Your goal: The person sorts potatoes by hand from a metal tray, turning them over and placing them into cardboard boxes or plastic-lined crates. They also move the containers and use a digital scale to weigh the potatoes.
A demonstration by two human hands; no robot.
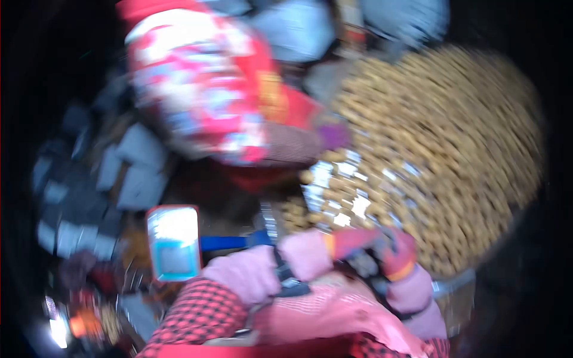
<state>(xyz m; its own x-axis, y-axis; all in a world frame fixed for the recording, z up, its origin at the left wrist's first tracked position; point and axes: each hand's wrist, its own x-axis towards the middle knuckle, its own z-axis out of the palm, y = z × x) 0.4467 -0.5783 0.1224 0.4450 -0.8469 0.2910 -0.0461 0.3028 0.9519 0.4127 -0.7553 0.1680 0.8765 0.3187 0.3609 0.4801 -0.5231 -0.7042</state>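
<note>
Gloved hands near tan heap

Far left: pale blocks | lower left: orange object, blurred | top: person in floral clothing, pale bundles

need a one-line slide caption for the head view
Blurred head view: gloved left hand and right hand close together by a heap of tan pieces.
</note>
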